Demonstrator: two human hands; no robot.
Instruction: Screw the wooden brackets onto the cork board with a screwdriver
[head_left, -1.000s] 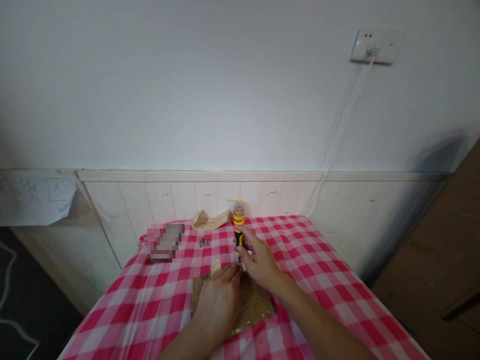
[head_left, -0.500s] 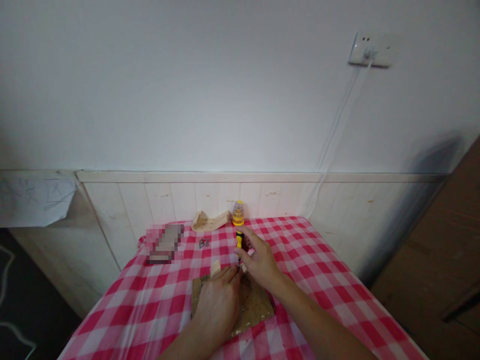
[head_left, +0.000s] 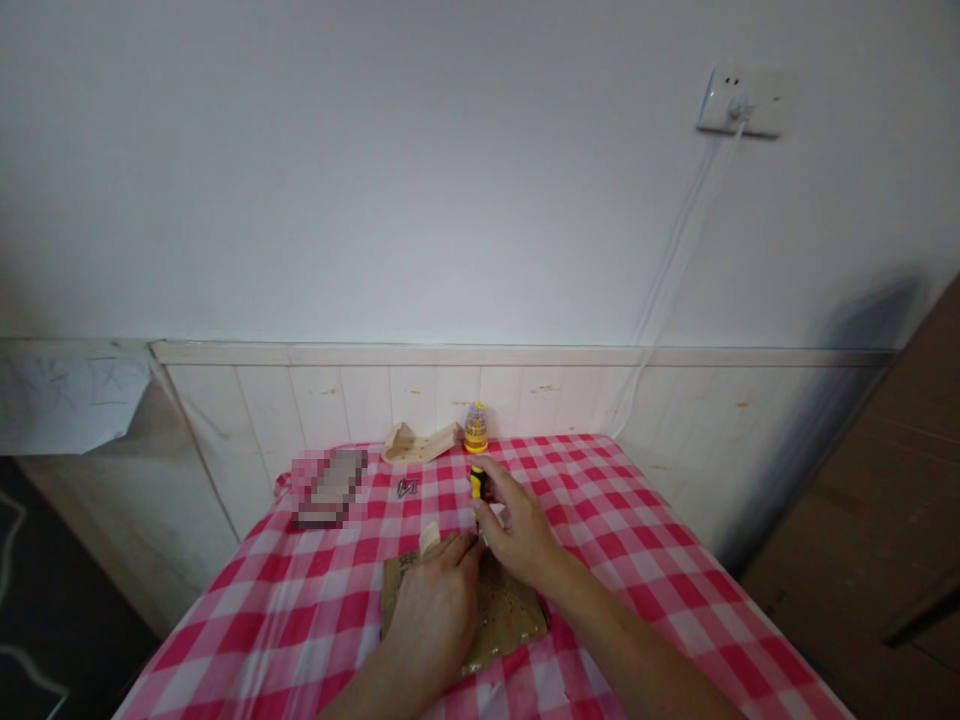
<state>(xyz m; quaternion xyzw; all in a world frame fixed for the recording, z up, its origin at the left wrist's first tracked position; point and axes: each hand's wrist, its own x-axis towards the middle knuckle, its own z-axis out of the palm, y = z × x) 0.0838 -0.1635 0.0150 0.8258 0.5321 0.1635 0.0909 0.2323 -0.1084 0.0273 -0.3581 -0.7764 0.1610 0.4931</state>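
Observation:
A yellow-and-black screwdriver (head_left: 478, 484) stands upright in my right hand (head_left: 523, 528), thumb and fingers closed around its handle. Its shaft points down beside the fingertips of my left hand (head_left: 441, 592). That hand presses, fingers together, on a small pale wooden piece (head_left: 430, 537) whose end sticks out past the knuckles; the rest of it is covered. Beneath both hands lies a brown cardboard pad (head_left: 511, 628) dotted with small holes. The spot where the screwdriver tip meets the work is hidden by my fingers.
A red-and-white checked cloth (head_left: 315, 610) covers the table. Toward the wall are a pale wooden part (head_left: 421, 445), a yellow bit container (head_left: 476, 428) and several small screws (head_left: 407, 488). At the left lies a blurred-out flat object (head_left: 334, 488). A socket (head_left: 742, 102) with a cable is on the wall.
The screwdriver handle has turned in my right hand, showing more black now, and that hand has shifted very slightly. My left hand stays in place on the wooden piece.

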